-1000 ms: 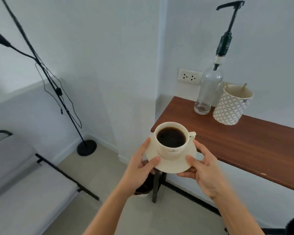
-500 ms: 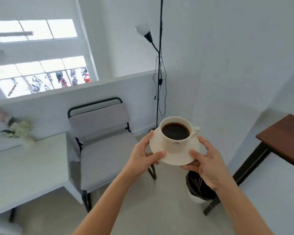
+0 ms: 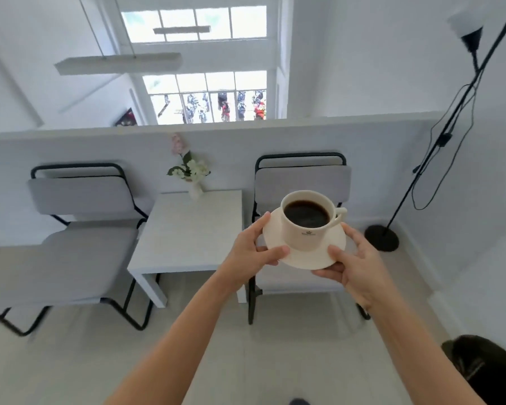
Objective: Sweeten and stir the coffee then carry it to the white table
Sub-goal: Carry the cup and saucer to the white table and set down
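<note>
A person holds a cream saucer (image 3: 304, 257) in the air with both hands, and a cream cup (image 3: 307, 222) of black coffee stands upright on it, handle pointing right. The left hand (image 3: 253, 248) pinches the saucer's left edge, thumb on the rim and fingers curled beneath. The right hand (image 3: 355, 263) pinches the right edge the same way. The cup hangs just right of the white table (image 3: 187, 232), above its near right corner and not touching it. A small vase of flowers (image 3: 191, 172) stands at the table's far edge. A grey chair (image 3: 76, 229) sits to the table's left, another grey chair (image 3: 303, 179) to its right, behind the cup.
</note>
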Available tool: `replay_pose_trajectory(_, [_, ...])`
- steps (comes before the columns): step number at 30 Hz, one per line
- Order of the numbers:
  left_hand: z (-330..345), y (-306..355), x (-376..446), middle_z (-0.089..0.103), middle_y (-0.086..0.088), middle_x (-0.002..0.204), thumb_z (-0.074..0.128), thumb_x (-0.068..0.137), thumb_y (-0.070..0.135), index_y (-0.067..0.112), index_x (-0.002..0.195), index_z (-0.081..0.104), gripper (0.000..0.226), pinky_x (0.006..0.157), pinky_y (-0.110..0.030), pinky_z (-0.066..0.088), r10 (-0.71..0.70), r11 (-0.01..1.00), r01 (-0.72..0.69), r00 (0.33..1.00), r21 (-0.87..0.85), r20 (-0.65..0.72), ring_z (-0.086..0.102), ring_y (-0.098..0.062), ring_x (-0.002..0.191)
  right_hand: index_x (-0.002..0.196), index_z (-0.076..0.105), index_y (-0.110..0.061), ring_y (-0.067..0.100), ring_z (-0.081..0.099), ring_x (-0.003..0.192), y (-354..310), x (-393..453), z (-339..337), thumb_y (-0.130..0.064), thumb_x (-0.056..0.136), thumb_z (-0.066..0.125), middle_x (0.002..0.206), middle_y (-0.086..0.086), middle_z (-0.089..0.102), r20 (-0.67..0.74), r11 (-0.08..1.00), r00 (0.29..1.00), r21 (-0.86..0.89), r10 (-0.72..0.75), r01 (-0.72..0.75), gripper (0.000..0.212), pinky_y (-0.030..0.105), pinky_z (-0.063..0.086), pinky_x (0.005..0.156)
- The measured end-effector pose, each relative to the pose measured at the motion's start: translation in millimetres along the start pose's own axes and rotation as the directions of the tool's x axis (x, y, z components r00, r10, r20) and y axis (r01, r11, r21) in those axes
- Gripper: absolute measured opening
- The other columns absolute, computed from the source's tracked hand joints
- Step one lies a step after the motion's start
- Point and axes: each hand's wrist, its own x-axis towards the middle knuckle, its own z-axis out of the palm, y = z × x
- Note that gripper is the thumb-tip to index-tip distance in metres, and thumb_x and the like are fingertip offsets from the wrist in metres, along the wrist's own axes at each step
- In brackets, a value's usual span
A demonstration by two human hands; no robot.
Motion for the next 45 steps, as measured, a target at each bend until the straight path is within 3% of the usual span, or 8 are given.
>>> replay_pose_trajectory(2, [-34.0, -9.7, 1.7, 0.051, -0.005, 0.153, 0.082, 0.088, 0.014, 0.02, 0.161, 0.035, 0.087, 0.078, -0.028, 0.062, -0.022, 1.0, 0.022, 0.999, 0.001, -0.042, 0.072, -0.024, 0.108, 0.149, 0.034, -0.025, 0.029, 0.077, 0.073, 7.3, 23.2, 31.4, 0.002, 0.098, 0.051, 0.116, 0.023, 0.065, 0.057, 1.0, 0.998, -0.02, 0.024, -0.023, 0.06, 0.037, 0.064, 0.056])
replay_pose_trajectory(17, [-243.4, -70.1, 83.9, 0.047, 0.033, 0.129, 0.076, 0.092, 0.005, 0.026, 0.162, 0.022, 0.091, 0.076, -0.024, 0.06, -0.195, 0.979, 0.203, 0.94, -0.003, -0.28, 0.073, -0.007, 0.08, 0.149, 0.035, -0.026, 0.036, 0.076, 0.072, 55.0, 224.5, 234.6, 0.003, 0.099, 0.049, 0.114, 0.024, 0.065, 0.305, 0.979, 0.938, -0.166, 0.163, -0.116, 0.059, 0.039, 0.064, 0.055])
replay_pose_trajectory(21, [-288.9, -91.1, 112.5, 0.045, 0.033, 0.138, 0.078, 0.091, 0.007, 0.024, 0.164, 0.02, 0.094, 0.075, -0.025, 0.06, -0.241, 0.969, 0.247, 0.923, -0.016, -0.301, 0.072, -0.012, 0.086, 0.149, 0.034, -0.026, 0.036, 0.076, 0.074, 68.0, 270.8, 278.8, 0.003, 0.099, 0.049, 0.105, 0.02, 0.069, 0.306, 0.967, 0.933, -0.224, 0.188, -0.121, 0.06, 0.04, 0.063, 0.056])
replay_pose_trajectory(27, [-365.0, -142.4, 166.3, 0.054, 0.034, 0.133, 0.081, 0.089, 0.009, 0.025, 0.165, 0.019, 0.1, 0.069, -0.023, 0.056, -0.277, 0.956, 0.292, 0.928, 0.024, -0.249, 0.071, -0.006, 0.082, 0.148, 0.033, -0.029, 0.033, 0.075, 0.079, 98.0, 330.7, 337.1, 0.002, 0.099, 0.05, 0.111, 0.024, 0.067, 0.236, 0.959, 0.947, -0.23, 0.219, -0.165, 0.061, 0.038, 0.062, 0.055])
replay_pose_trajectory(31, [-416.3, -180.9, 207.3, 0.06, 0.007, 0.144, 0.083, 0.087, 0.008, 0.031, 0.164, 0.02, 0.102, 0.068, -0.02, 0.055, -0.294, 0.951, 0.305, 0.939, 0.039, -0.177, 0.067, -0.013, 0.084, 0.145, 0.037, -0.03, 0.039, 0.073, 0.089, 129.6, 369.1, 372.4, 0.0, 0.098, 0.052, 0.116, 0.027, 0.065, 0.144, 0.958, 0.964, -0.215, 0.221, -0.188, 0.058, 0.042, 0.063, 0.06])
replay_pose_trajectory(34, [-450.7, -210.1, 238.3, 0.053, 0.007, 0.15, 0.083, 0.087, 0.006, 0.034, 0.162, 0.023, 0.1, 0.07, -0.02, 0.056, -0.291, 0.953, 0.298, 0.951, 0.054, -0.105, 0.068, -0.005, 0.081, 0.146, 0.037, -0.03, 0.041, 0.073, 0.086, 156.0, 395.5, 394.6, 0.0, 0.098, 0.054, 0.112, 0.03, 0.067, 0.077, 0.959, 0.973, -0.202, 0.22, -0.201, 0.059, 0.044, 0.062, 0.062])
replay_pose_trajectory(39, [-488.2, -263.0, 287.7, 0.05, 0.016, 0.143, 0.082, 0.087, 0.007, 0.047, 0.152, 0.024, 0.095, 0.091, -0.04, 0.063, -0.269, 0.958, 0.269, 0.963, 0.102, -0.019, 0.072, -0.018, 0.108, 0.14, 0.041, -0.034, 0.042, 0.074, 0.081, 197.6, 436.0, 420.0, -0.002, 0.097, 0.056, 0.109, 0.031, 0.068, -0.021, 0.964, 0.976, -0.154, 0.217, -0.217, 0.056, 0.044, 0.063, 0.062])
replay_pose_trajectory(45, [-501.1, -347.1, 331.6, 0.048, 0.008, 0.143, 0.084, 0.085, 0.018, 0.05, 0.153, 0.021, 0.098, 0.076, -0.017, 0.053, -0.29, 0.943, 0.28, 0.956, 0.179, 0.034, 0.068, -0.025, 0.109, 0.143, 0.04, -0.036, 0.04, 0.074, 0.091, 266.8, 486.2, 420.7, -0.008, 0.094, 0.062, 0.113, 0.026, 0.069, -0.116, 0.953, 0.954, -0.091, 0.277, -0.288, 0.061, 0.043, 0.063, 0.063])
